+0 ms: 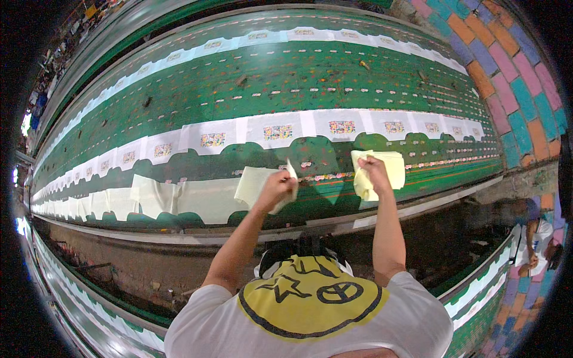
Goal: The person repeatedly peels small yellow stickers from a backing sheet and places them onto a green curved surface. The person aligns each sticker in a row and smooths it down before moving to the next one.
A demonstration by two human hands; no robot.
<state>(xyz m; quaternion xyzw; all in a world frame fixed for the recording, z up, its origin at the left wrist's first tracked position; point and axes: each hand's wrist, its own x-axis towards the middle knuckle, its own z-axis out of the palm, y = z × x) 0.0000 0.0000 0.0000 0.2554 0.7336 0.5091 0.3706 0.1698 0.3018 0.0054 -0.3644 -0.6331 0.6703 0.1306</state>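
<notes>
My left hand [279, 190] is closed on a cream cut fabric piece [250, 184], part of which spreads out to its left. A corner of cloth sticks up above the fingers. To the right, my right hand [373, 170] grips a folded stack of pale yellow fabric pieces [393, 169] over the long green printing table [325, 152]. Left of my left hand, a row of cream fabric pieces [156, 197] lies along the near edge, some of them rumpled or lifted at the edges.
A row of white pieces with colourful prints [277, 132] runs along the table's middle, and another row [258, 37] along its far side. Coloured paving [504, 65] borders the right end. Behind me are a dark aisle [143, 262], more tables, and a person [534, 244] at the right.
</notes>
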